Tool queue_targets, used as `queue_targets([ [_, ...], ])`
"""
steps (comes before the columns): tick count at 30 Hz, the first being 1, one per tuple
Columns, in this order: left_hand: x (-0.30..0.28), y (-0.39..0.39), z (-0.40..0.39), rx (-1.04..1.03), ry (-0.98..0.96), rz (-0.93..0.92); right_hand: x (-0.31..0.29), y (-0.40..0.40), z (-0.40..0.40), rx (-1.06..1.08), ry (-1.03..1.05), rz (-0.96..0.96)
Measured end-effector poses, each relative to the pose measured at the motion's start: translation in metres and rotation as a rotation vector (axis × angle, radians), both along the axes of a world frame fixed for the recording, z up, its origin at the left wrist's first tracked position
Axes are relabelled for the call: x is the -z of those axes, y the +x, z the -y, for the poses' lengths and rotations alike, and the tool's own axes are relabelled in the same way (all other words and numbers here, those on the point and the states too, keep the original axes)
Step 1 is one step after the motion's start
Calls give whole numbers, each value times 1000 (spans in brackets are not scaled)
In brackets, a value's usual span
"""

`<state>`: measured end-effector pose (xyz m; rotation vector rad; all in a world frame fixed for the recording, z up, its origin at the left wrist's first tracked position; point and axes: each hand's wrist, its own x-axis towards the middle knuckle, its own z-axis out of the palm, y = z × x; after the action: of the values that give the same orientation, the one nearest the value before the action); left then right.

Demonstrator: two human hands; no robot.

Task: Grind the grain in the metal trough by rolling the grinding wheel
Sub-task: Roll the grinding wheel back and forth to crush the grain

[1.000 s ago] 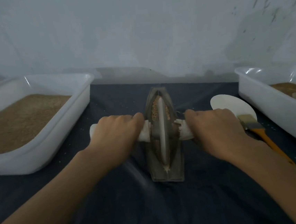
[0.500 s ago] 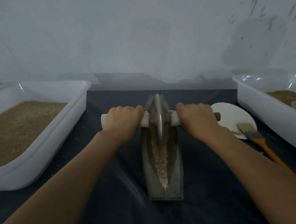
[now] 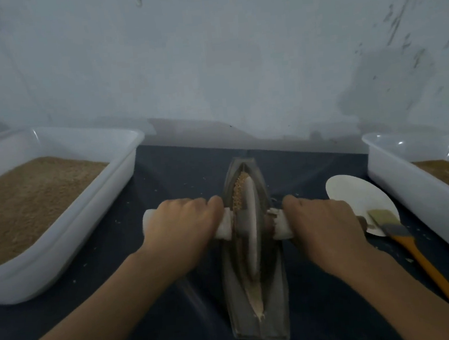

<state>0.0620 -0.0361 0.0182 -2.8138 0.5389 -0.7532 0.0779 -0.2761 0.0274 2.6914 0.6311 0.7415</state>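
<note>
Head view: metal trough (image 3: 260, 328) lies lengthwise on the dark counter (image 3: 163, 175), grinding wheel (image 3: 251, 230) standing in its groove mid-length with grain (image 3: 238, 193) just beyond it, left hand (image 3: 179, 229) and right hand (image 3: 324, 226) each with fingers curled around the wheel's axle handle either side of the trough.

Bare cloth (image 3: 155, 258) betw left tub (image 3: 125, 176) & trough (image 3: 260, 328); right side crowded: plate (image 3: 357, 198), brush (image 3: 417, 250).
</note>
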Motion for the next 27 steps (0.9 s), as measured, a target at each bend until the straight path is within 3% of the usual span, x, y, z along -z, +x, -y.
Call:
queue_targets([
  [4, 1, 44, 5, -60, -40, -47, 7, 52, -3, 48, -97, 69],
  [9, -13, 79, 14, -77, -20, -17, 8, 85, -4, 54, 29, 25],
  [14, -16, 60, 15, -65, 0, -80, 5, 64, -3, 93, 32, -37],
  [21, -4, -4, 0, 69, 5, -80, -3, -2, 8, -106, -39, -72],
  [27, -5, 31, 5, -19, 9, -54, 4, 33, 1, 9, -37, -19],
])
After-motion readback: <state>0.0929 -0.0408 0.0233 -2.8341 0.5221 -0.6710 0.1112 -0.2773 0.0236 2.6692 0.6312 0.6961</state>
